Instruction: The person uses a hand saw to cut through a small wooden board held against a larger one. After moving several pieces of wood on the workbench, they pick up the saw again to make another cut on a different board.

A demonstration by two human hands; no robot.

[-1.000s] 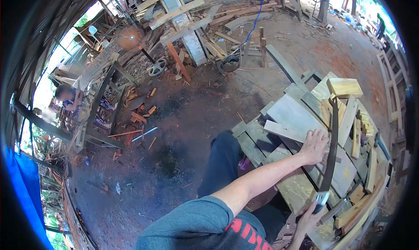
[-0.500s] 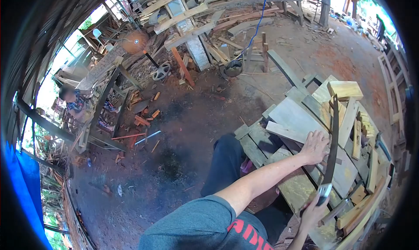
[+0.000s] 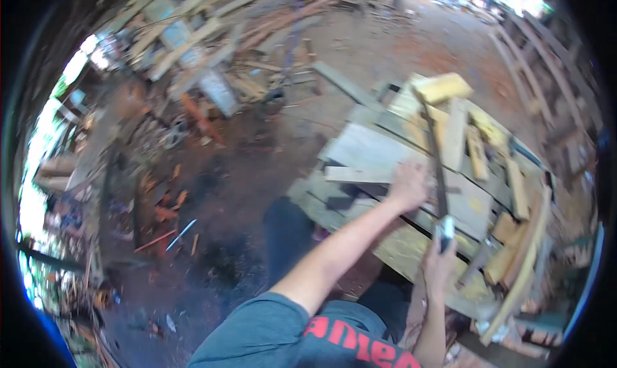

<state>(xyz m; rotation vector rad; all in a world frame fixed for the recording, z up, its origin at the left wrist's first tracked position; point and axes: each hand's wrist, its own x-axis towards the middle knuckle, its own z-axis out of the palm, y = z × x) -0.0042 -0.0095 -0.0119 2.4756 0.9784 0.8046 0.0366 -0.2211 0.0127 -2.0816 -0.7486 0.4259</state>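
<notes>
My right hand (image 3: pixel 438 265) is closed round the silver-and-black handle (image 3: pixel 445 230) of a handsaw. Its long dark blade (image 3: pixel 437 159) points away from me, over the wooden workbench (image 3: pixel 475 204). Just left of the blade, my left hand (image 3: pixel 411 183) bears down on a pale strip of wood (image 3: pixel 357 175), fingers bent over it. That strip lies crosswise on the bench, one end sticking out to the left of my hand. Beyond it rests a wide grey board (image 3: pixel 373 146). The view is blurred.
Wood blocks (image 3: pixel 443 88) and short offcuts (image 3: pixel 477 153) crowd the bench's far and right sides. A long curved slat (image 3: pixel 524 271) runs along its right edge. Orange scraps (image 3: pixel 168 210) litter the dirt floor at left. Stacked timber (image 3: pixel 212 47) fills the back.
The whole view has shifted, so bench and hands appear further left. The left hand remains on the strip and the right on the saw handle. The person at far left is now blurred.
</notes>
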